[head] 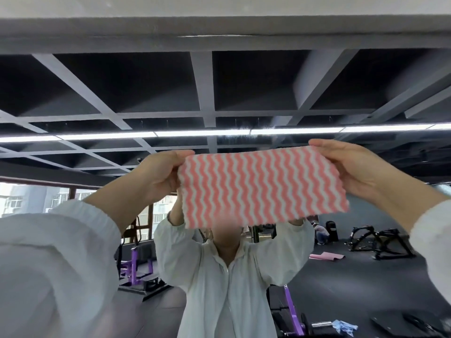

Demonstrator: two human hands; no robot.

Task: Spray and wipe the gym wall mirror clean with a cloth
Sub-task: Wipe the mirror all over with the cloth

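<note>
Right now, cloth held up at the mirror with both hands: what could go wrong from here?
1. The cloth is gripped only at its two upper ends by the left hand and the right hand; its lower edge hangs free, so it may fold or flap rather than lie flat on the mirror.
2. No spray bottle is in view and both hands are occupied, so spraying means letting go with one.

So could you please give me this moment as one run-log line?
stage: cloth prep | left hand: holds cloth edge | right hand: holds opposite edge | cloth: spread before mirror
</note>
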